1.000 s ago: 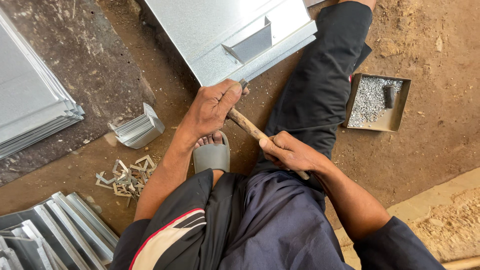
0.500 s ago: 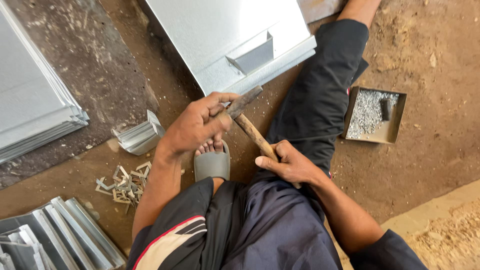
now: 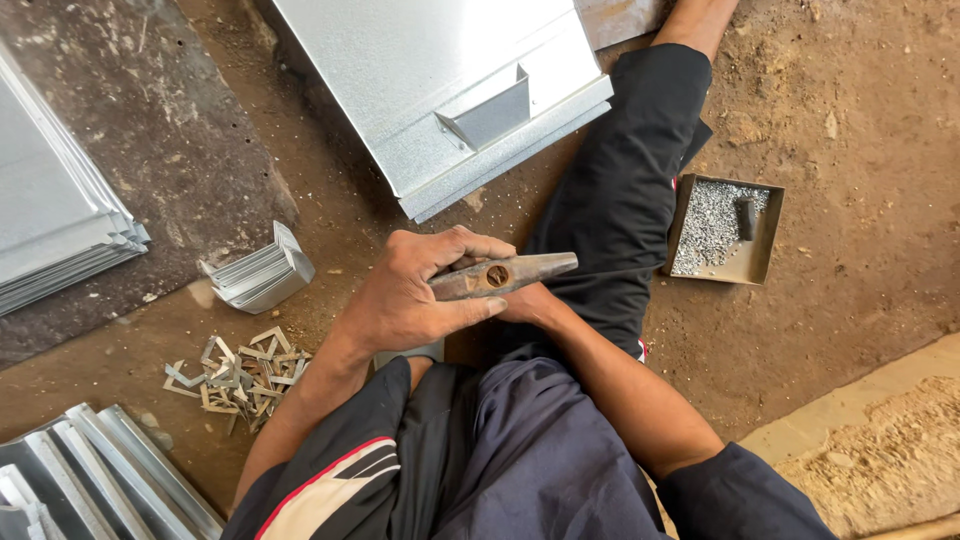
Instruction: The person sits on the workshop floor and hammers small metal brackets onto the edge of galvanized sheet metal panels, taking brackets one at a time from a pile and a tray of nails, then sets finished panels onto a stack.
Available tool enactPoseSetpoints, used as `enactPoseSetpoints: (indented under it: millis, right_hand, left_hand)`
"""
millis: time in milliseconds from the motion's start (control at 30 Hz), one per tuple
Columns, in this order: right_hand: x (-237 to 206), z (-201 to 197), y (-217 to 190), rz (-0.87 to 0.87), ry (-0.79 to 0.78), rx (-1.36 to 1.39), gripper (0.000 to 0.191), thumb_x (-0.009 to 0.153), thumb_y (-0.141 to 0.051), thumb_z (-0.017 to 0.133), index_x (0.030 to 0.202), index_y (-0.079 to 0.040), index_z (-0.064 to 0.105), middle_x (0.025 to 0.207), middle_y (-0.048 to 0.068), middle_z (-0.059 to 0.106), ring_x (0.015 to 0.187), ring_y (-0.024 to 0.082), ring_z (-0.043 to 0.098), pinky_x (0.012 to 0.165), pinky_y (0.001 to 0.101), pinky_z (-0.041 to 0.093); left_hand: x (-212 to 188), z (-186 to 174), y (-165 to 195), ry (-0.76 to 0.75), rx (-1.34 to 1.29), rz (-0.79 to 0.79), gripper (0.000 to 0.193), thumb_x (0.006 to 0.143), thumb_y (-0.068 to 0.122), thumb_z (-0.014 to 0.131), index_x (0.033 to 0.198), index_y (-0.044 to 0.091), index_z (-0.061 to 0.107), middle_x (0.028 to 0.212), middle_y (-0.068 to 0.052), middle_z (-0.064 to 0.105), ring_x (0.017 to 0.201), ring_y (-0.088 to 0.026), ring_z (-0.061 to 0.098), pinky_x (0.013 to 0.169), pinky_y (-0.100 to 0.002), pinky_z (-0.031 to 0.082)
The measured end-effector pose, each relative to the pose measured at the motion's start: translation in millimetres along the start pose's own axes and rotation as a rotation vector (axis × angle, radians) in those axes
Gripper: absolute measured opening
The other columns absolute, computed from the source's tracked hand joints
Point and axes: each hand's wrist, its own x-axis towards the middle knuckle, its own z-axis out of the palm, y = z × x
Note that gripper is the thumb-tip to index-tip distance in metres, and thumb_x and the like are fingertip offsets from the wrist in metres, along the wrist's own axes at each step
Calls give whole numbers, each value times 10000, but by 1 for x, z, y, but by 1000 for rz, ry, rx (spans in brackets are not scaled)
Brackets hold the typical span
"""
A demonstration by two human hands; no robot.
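Left hand [image 3: 415, 300] clamped around the hammer [image 3: 505, 274] head, right hand [image 3: 530, 305] largely hidden beneath, grip indeterminate; tool judged heavy, rigid, best held by its handle.

No packages, labels, signs or screens here (bare workshop ground)
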Motion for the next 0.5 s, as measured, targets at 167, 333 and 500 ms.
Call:
enactPoseSetpoints:
  millis: [167,333,500]
  right_hand:
    - [-3,0,12,42,-21,-209,295,895,-60,718,1187,-29,684,1197,60,697,1117,149,663,952,334,556]
    - [-8,2,12,19,112,-127,181,946,-89,668,1112,-15,677,1023,20,683,957,87,607,823,275,532]
    - [-18,4,-17,53,423,-361,419,987,-176,755,675,-3,534,600,-27,381,584,69,350,483,296,316]
  left_hand:
    - [3,1,-3,15,-33,22,451,795,81,848,1217,50,690,997,-65,779,863,-97,750,782,-244,581]
    - [2,-8,-18,1,-98,-115,421,826,113,814,1229,59,706,881,-41,755,728,-108,698,658,-263,563]
    - [43,-39,-69,313,235,-14,350,1049,236,650,1358,72,645,1000,-87,663,889,-178,615,761,-368,554]
